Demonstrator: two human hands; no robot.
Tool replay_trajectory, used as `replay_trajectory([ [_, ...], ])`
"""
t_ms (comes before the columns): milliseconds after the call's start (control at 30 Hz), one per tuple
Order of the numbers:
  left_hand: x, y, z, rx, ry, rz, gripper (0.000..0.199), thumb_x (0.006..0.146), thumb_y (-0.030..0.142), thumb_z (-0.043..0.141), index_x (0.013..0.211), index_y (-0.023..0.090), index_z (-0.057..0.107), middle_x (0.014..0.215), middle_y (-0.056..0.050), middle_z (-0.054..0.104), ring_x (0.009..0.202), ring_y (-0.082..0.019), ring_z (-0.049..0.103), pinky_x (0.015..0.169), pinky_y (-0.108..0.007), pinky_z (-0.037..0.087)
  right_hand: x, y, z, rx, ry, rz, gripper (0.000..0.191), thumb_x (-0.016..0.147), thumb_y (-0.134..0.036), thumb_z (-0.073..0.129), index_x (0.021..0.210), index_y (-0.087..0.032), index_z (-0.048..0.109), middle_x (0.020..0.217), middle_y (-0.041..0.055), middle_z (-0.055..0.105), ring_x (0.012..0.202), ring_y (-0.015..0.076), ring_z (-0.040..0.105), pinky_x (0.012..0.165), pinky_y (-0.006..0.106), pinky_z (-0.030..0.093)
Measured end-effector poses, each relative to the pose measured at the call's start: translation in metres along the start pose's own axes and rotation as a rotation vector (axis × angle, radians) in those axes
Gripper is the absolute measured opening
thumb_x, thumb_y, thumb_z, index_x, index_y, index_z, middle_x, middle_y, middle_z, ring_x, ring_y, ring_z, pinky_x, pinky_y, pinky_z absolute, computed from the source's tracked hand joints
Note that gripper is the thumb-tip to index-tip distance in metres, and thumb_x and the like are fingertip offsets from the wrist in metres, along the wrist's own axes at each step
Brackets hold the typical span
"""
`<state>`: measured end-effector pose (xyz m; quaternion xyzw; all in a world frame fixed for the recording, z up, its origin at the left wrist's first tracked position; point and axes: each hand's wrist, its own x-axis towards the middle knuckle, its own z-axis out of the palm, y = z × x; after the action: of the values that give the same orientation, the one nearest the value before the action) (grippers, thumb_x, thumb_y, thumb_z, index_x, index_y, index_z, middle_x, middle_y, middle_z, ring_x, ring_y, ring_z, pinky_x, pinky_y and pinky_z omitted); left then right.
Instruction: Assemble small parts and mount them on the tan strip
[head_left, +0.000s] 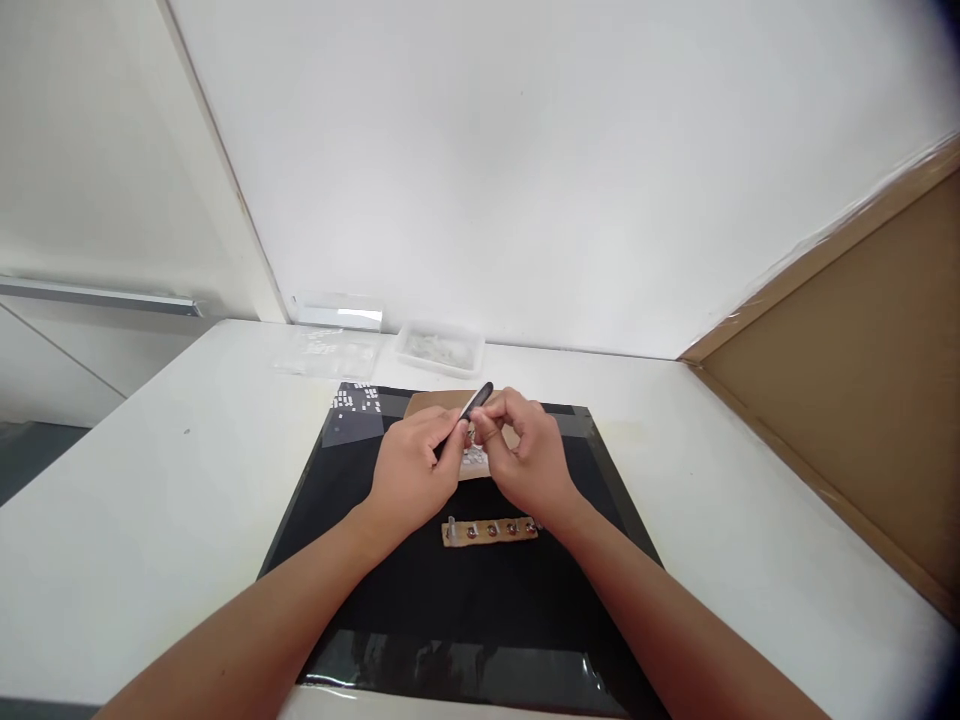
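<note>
My left hand (416, 465) is closed round a slim black tool (478, 399), which tilts up to the right. Close beside it, my right hand (529, 455) pinches something small at the fingertips, too small to make out. Both hands meet above a brown board (431, 401) bearing small pale pieces (474, 458), partly hidden by the fingers. Nearer to me, a tan strip (491, 531) with several round metallic parts and a clear upright piece at its left end lies on the black mat (465, 600).
Small white pieces on a clear sheet (352, 428) lie at the mat's back left. Behind stand a translucent tray (440, 350) and clear plastic packets (328, 350), near the white wall. A brown panel (847, 370) borders the right side.
</note>
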<state>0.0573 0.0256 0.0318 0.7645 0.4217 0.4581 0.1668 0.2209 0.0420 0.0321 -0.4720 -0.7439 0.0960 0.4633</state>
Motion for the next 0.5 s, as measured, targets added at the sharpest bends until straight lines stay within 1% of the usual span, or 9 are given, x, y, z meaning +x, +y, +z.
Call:
replay_trajectory([
  [67, 0.0008, 0.0000, -0.0008, -0.002, 0.003, 0.011, 0.029, 0.102, 0.022, 0.049, 0.078, 0.018, 0.065, 0.073, -0.002, 0.063, 0.068, -0.015, 0.059, 0.068, -0.028, 0.043, -0.0005, -0.0002, 0.0005, -0.014, 0.068, 0.020, 0.023, 0.100, -0.031, 0.057, 0.078, -0.025, 0.052, 0.070, -0.0021, 0.067, 0.066, 0.0186, 0.062, 0.077, 0.037, 0.044],
  [100, 0.0011, 0.0001, -0.0013, 0.004, 0.004, 0.011, 0.029, 0.102, 0.022, 0.049, 0.079, 0.018, 0.066, 0.073, -0.002, 0.063, 0.069, -0.015, 0.059, 0.068, -0.028, 0.043, -0.0006, 0.0003, 0.0009, -0.015, 0.068, 0.016, 0.022, 0.099, -0.030, 0.057, 0.079, -0.025, 0.052, 0.070, -0.0024, 0.067, 0.066, 0.0183, 0.062, 0.078, 0.038, 0.044],
  [200, 0.0014, 0.0001, -0.0020, 0.034, -0.008, 0.007, 0.030, 0.103, 0.024, 0.047, 0.081, 0.018, 0.067, 0.071, -0.002, 0.062, 0.067, -0.015, 0.058, 0.066, -0.028, 0.042, -0.0006, 0.0021, 0.0019, -0.049, -0.018, -0.024, 0.021, 0.099, -0.029, 0.057, 0.079, -0.024, 0.052, 0.073, -0.0025, 0.069, 0.068, 0.0178, 0.064, 0.080, 0.038, 0.042],
  [233, 0.0012, -0.0001, -0.0020, 0.040, -0.012, 0.009, 0.030, 0.103, 0.024, 0.047, 0.082, 0.019, 0.068, 0.071, -0.002, 0.062, 0.067, -0.016, 0.058, 0.066, -0.028, 0.042, -0.0005, 0.0025, 0.0021, -0.079, -0.002, -0.021, 0.021, 0.098, -0.029, 0.058, 0.079, -0.024, 0.052, 0.073, -0.0026, 0.069, 0.067, 0.0177, 0.064, 0.081, 0.039, 0.041],
  [333, 0.0000, -0.0009, -0.0015, 0.068, -0.010, 0.021, 0.029, 0.102, 0.023, 0.047, 0.083, 0.019, 0.068, 0.073, -0.003, 0.063, 0.069, -0.016, 0.059, 0.066, -0.028, 0.043, -0.0007, 0.0021, 0.0020, -0.155, 0.107, -0.007, 0.019, 0.099, -0.027, 0.057, 0.080, -0.024, 0.051, 0.070, -0.0030, 0.069, 0.064, 0.0176, 0.064, 0.083, 0.040, 0.039],
  [367, -0.0005, -0.0013, -0.0012, 0.083, -0.004, 0.021, 0.028, 0.102, 0.023, 0.048, 0.084, 0.019, 0.069, 0.073, -0.003, 0.064, 0.069, -0.016, 0.059, 0.067, -0.028, 0.043, -0.0009, 0.0015, 0.0017, -0.158, 0.096, -0.016, 0.020, 0.099, -0.027, 0.057, 0.080, -0.024, 0.051, 0.070, -0.0029, 0.069, 0.064, 0.0177, 0.064, 0.083, 0.040, 0.039],
  [433, -0.0012, -0.0018, -0.0009, 0.105, 0.001, 0.022, 0.026, 0.102, 0.022, 0.049, 0.086, 0.018, 0.070, 0.075, -0.004, 0.065, 0.069, -0.016, 0.060, 0.068, -0.028, 0.045, -0.0010, 0.0002, 0.0010, -0.139, 0.017, -0.042, 0.021, 0.099, -0.028, 0.057, 0.079, -0.024, 0.051, 0.071, -0.0025, 0.069, 0.065, 0.0180, 0.064, 0.081, 0.039, 0.040],
  [467, -0.0014, -0.0021, -0.0008, 0.109, 0.001, 0.025, 0.025, 0.101, 0.022, 0.049, 0.089, 0.018, 0.070, 0.075, -0.004, 0.065, 0.070, -0.017, 0.060, 0.069, -0.028, 0.046, -0.0009, -0.0003, 0.0007, -0.128, 0.000, -0.046, 0.022, 0.099, -0.028, 0.057, 0.078, -0.024, 0.051, 0.071, -0.0026, 0.069, 0.065, 0.0178, 0.064, 0.081, 0.039, 0.040],
  [500, -0.0015, -0.0023, -0.0008, 0.111, 0.000, 0.031, 0.025, 0.102, 0.022, 0.049, 0.091, 0.019, 0.071, 0.076, -0.004, 0.065, 0.071, -0.017, 0.061, 0.070, -0.028, 0.046, -0.0005, -0.0005, 0.0004, -0.121, 0.021, -0.046, 0.021, 0.099, -0.027, 0.057, 0.079, -0.024, 0.051, 0.071, -0.0029, 0.068, 0.065, 0.0176, 0.064, 0.081, 0.039, 0.040],
])
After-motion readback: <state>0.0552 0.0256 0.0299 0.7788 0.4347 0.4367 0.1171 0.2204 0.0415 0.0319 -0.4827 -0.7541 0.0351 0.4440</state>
